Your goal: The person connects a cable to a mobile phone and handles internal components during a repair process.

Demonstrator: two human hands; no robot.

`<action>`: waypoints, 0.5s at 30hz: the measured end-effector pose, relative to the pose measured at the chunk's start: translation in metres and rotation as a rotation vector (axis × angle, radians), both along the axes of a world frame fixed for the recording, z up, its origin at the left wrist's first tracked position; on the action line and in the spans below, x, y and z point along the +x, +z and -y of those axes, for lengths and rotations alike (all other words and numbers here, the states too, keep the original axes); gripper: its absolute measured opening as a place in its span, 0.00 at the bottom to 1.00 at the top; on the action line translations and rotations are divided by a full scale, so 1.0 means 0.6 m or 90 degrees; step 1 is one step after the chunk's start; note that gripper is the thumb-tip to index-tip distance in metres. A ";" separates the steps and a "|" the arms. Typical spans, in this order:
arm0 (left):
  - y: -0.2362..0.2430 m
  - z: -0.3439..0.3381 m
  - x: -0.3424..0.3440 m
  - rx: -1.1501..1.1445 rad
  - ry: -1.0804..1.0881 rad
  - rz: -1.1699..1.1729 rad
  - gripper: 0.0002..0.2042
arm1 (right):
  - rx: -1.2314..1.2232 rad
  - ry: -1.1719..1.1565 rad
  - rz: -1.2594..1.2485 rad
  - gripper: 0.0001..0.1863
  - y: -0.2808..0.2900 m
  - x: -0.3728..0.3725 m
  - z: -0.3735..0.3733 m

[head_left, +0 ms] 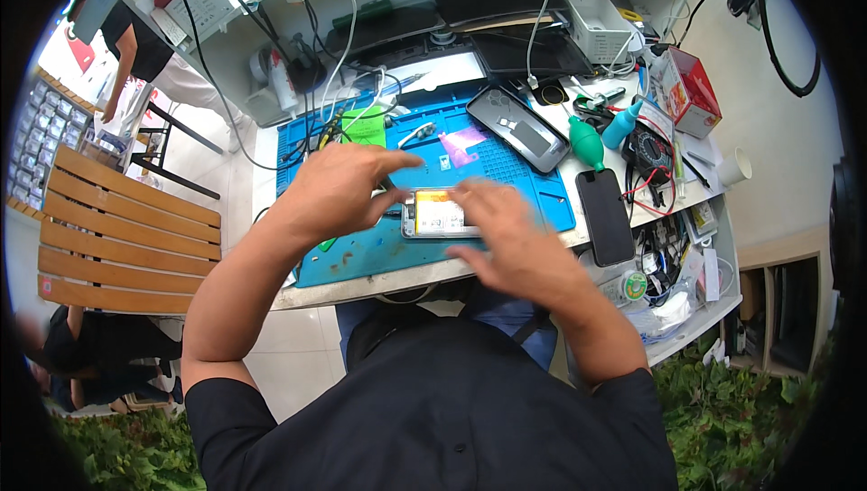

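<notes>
An opened phone (417, 228) lies on the blue work mat, its yellow-and-white battery (439, 212) showing. My left hand (343, 186) hovers by the phone's left end, index finger stretched out and thumb apart; something dark shows behind these fingers, too small to name. Over the phone's right end is my right hand (510, 233), blurred by motion, with its thumb spread away from the fingers and nothing visible in it. Beyond the phone, a small pink film piece (461, 146) and a green paper (366, 127) lie on the mat.
Further back lies a dark phone housing (518, 128). To the right are a black phone (605, 218), a green blower bulb (586, 143), a blue squeeze bottle (621, 125) and a multimeter (649, 152) with red leads. Loose cables (339, 39) hang at the left rear.
</notes>
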State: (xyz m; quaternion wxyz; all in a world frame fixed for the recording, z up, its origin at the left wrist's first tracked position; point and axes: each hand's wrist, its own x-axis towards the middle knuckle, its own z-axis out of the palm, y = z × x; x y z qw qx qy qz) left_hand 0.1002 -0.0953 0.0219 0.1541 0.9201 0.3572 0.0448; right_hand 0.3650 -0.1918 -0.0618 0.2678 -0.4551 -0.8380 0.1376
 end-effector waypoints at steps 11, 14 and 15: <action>-0.014 -0.012 -0.009 0.032 0.026 0.013 0.20 | -0.124 -0.045 0.049 0.46 -0.019 0.099 -0.035; -0.023 -0.024 -0.013 -0.041 0.004 0.032 0.24 | -0.135 -0.045 0.033 0.46 -0.017 0.102 -0.039; -0.021 -0.020 -0.014 -0.034 -0.004 0.027 0.23 | -0.140 -0.046 0.025 0.45 -0.017 0.103 -0.040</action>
